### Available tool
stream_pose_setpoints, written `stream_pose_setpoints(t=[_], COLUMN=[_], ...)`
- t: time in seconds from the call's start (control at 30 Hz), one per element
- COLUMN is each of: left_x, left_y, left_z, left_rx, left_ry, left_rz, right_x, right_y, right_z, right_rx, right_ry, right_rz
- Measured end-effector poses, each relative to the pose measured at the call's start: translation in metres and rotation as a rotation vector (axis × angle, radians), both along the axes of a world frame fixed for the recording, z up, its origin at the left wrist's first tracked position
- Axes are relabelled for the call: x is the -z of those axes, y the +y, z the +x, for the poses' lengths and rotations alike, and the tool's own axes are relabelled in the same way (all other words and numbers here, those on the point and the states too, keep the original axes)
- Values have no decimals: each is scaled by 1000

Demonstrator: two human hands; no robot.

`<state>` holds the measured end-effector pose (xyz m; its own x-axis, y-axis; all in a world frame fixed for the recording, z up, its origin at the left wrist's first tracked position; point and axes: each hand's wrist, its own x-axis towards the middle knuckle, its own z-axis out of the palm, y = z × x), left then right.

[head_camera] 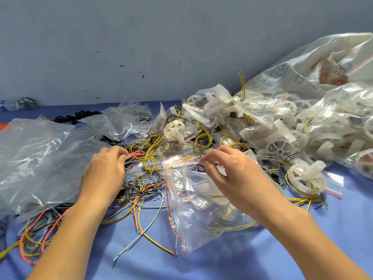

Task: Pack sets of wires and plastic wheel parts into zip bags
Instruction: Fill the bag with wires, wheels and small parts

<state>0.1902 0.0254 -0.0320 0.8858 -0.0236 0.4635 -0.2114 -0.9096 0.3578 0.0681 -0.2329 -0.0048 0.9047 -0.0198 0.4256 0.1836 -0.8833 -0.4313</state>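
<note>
Left hand (105,170) pinched orange wire (135,153), ten o'clock of the bag (193,219); right hand (232,174) fingers (209,164) gripped its edge, likely steadying it for filling.

Small-parts packing bench, workshop-type: blue cloth-covered table (242,259) against plain grey wall (141,37), heaped w/ bulk wires (149,156), white plastic wheels (174,128) and zip bags (201,209).

left hand (105,170) pinches thin orange wire loop (134,153). right hand (234,172), fingers curled, over clear plastic zip bag with red strip (193,215); grip unclear. tangled yellow and black wires (149,178) between hands, on blue cloth (242,259). white plastic spoked wheels (174,128) heaped right.
</note>
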Motion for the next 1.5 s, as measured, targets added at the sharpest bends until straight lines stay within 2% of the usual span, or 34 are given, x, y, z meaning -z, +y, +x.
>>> stream_pose_setpoints(t=[0.17, 0.27, 0.4, 0.57, 0.83, 0.9, 1.0, 1.1, 1.17, 1.33, 1.5], left_x=[5, -5, -22, -22, -27, -25, -28, -32, -33, -32, -24], left_y=[0, 16, 55, 101, 121, 117, 96, 51, 16, -70, -145], left_z=[-7, -7, -19, -46, -67, -65, -62, -56, -50, -28, -23], left_rx=[80, 49, -36, -139, -119, -136, -171, -35, 96, 349, 515], left_ry=[167, 192, 354, 483, 614, 585, 382, 214, 187, 196, 223], left_rz=[32, -59, -154, 37, 270, 289, 238, 107, 32, -12, -38], right_x=[-1, -2, -6, -6, -1, 0, -1, -5, -7, -8, -4], right_y=[3, 7, 27, 60, 75, 73, 67, 54, 41, 3, -56], right_z=[-1, 0, 0, -4, -4, -3, 2, 7, 11, 18, 16], right_rx=[-6, -27, -94, -205, -238, -235, -210, -166, -120, -2, 177], right_ry=[7, 9, 7, 2, -26, -35, -38, -43, -48, -18, -6], right_rz=[-11, -11, -49, -115, -138, -133, -116, -79, -38, 58, 160])
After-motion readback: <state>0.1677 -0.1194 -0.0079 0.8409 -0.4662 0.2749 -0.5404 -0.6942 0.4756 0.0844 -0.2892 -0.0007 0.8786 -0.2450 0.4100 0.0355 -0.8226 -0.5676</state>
